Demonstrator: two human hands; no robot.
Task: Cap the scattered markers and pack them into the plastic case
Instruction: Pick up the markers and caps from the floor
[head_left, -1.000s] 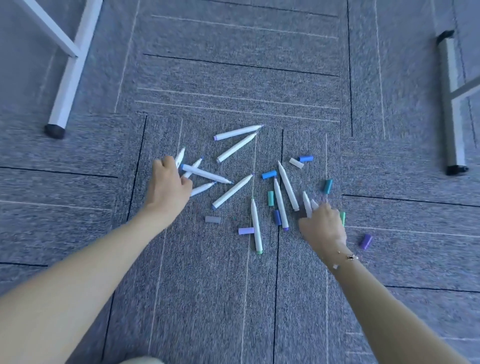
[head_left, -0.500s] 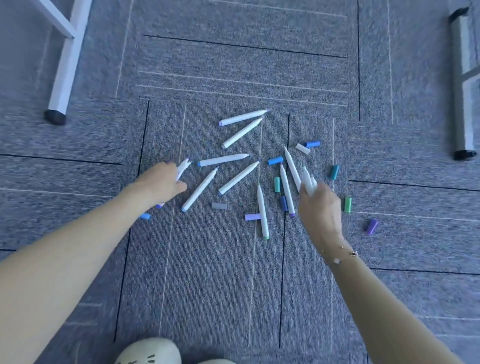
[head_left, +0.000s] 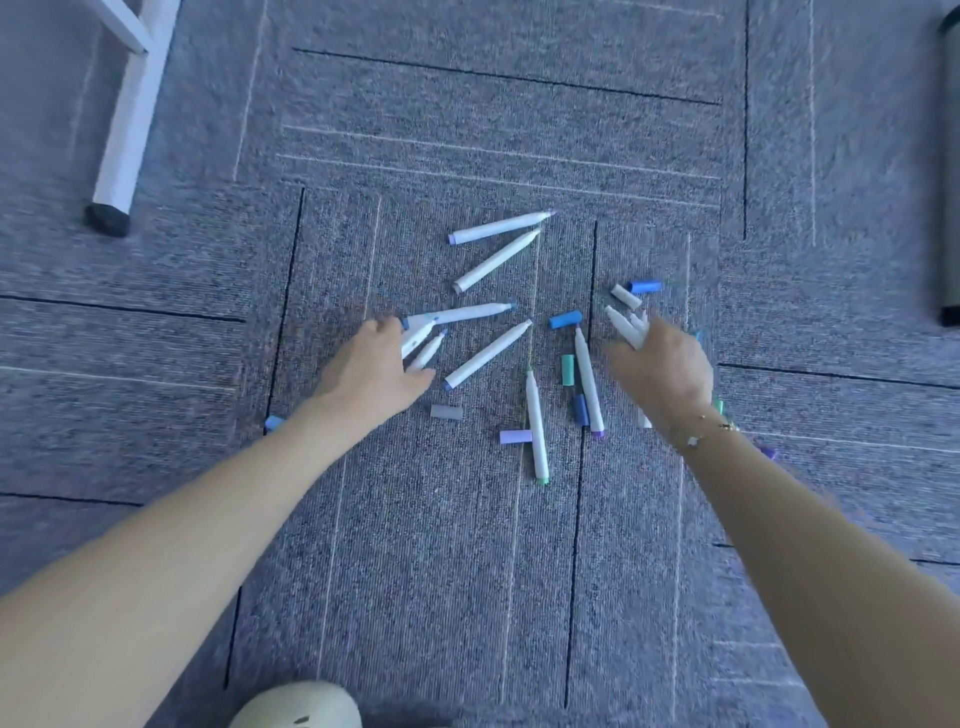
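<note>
Uncapped white markers and loose caps lie scattered on the grey carpet floor at the middle of the frame, between the two hands. The left hand grips two or three markers at centre left. The right hand, blurred, holds a few more markers at centre right, their ends sticking out past its fingers. A white furniture leg stands at upper left.
</note>
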